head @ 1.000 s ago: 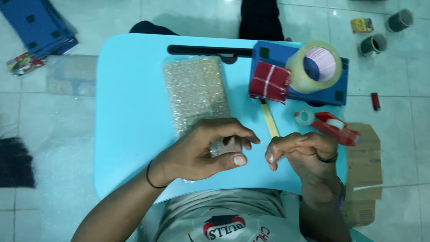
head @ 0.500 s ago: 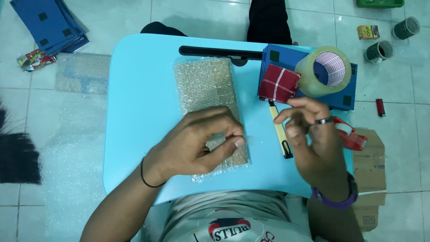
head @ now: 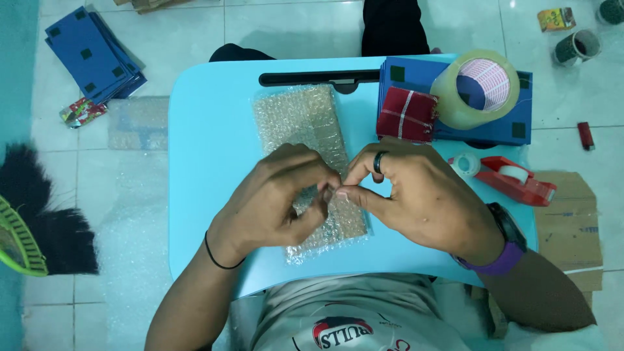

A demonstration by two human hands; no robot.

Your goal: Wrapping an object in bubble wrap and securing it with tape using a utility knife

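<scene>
The 2 hands meet over the bubble-wrapped packet (head: 305,140) on the blue table (head: 208,162). The left hand (head: 276,195) and right hand (head: 416,192) (wearing a ring) pinch its edge together.

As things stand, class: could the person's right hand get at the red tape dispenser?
Probably yes. The right hand is beside the red tape dispenser with bare table between, though its fingertips are on the bubble-wrapped packet.

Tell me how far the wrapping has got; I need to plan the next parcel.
Done: the bubble-wrapped packet on the blue table looks fully covered. In hand: the left hand and right hand meet at its right edge. Left: probably sealing; the big tape roll and red tape dispenser lie untouched.
</scene>
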